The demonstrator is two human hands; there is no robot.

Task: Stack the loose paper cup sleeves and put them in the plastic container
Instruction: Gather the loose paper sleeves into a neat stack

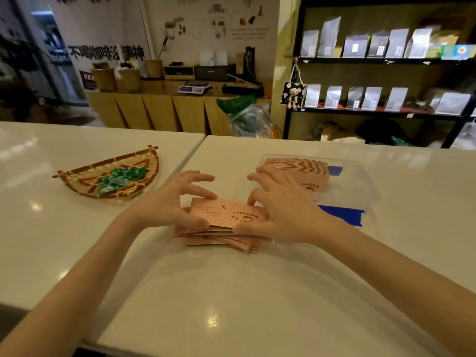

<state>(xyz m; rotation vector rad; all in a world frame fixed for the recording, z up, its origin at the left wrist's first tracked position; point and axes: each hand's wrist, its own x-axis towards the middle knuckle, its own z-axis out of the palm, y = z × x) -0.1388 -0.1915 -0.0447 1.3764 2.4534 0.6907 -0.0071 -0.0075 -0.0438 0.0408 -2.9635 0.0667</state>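
Observation:
A fanned pile of flat brown paper cup sleeves (226,215) with a coffee-cup print lies on the white counter in front of me. My left hand (175,202) grips the pile's left end, thumb below and fingers over the top. My right hand (280,210) holds the right end the same way. Behind my right hand stands a clear plastic container (360,176) with blue clips. A neat row of sleeves (304,168) stands on edge inside its left part.
A half-round woven basket (77,180) with green wrapped sweets sits on the counter at the left. A seam between two counter tops runs from the far middle toward my left arm. Shelves with bags stand behind the counter.

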